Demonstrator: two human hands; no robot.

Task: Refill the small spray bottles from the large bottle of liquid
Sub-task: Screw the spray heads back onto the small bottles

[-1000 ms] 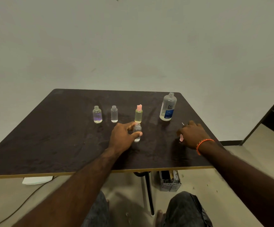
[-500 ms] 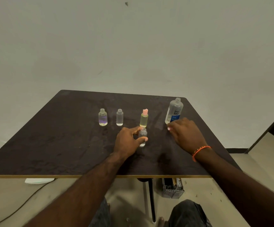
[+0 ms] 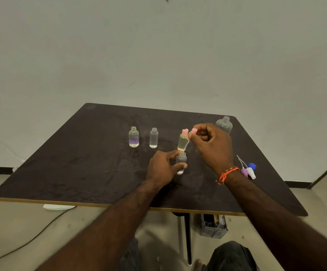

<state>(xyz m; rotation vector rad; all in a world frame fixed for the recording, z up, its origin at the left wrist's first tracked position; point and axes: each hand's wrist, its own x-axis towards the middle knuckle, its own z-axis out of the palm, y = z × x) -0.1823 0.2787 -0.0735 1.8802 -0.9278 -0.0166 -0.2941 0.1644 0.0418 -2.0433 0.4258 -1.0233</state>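
- Spray bottles stand on the dark table. Taking the small bottle in the left hand as landmark: far to its left, further back, stands an uncapped bottle with a purple tint, and next to that an uncapped clear bottle.
- Left hand grips that landmark bottle, thumb and fingers curled round its body; the bottle stands upright on the table, neck open.
- Just behind the landmark stands a yellowish bottle with a pink cap.
- Right hand hovers above and right of the landmark, pinching a pink spray head between fingertips; its thin dip tube slants down towards the open neck.
- Behind the right hand, at the table's far right corner, stands the large bottle, uncapped and partly hidden.
- Right of the landmark, beyond the wrist, lie loose spray heads, purple, white and blue.
- Risks, as I judge them: the flexible tube could miss the narrow neck and bend against the rim; pressing down off-centre could tip the light bottle and spill it; the right forearm could sweep the loose heads off the table.
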